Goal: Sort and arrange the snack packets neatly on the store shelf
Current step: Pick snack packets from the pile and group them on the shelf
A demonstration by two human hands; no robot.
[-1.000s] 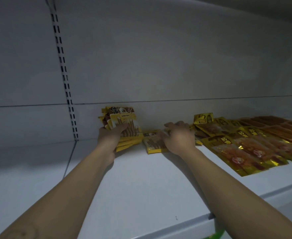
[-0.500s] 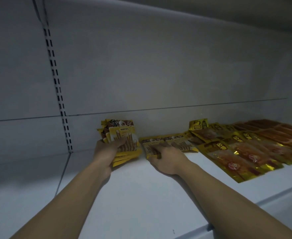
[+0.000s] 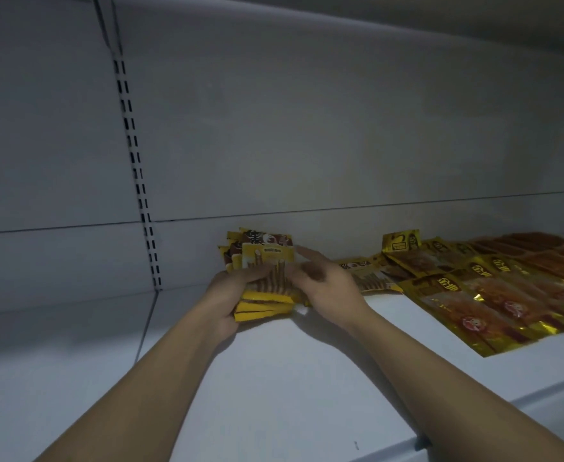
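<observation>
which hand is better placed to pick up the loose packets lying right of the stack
Right. The right hand lies next to the loose packets, while the left hand grips the stack.

Shelf deck (image 3: 274, 378): bare surface, open across the front and the whole left part, past the slotted upright (image 3: 137, 178). Above: open room along the back panel (image 3: 307, 145).
Obstacles: yellow packet stack (image 3: 264, 258) at the back, with 2 hands on it, the left hand (image 3: 224, 295) gripping its left edge and the right hand (image 3: 330, 285) against its right; loose packets (image 3: 370, 278) just beside; gold packet rows (image 3: 493, 295) covering the right part.
</observation>
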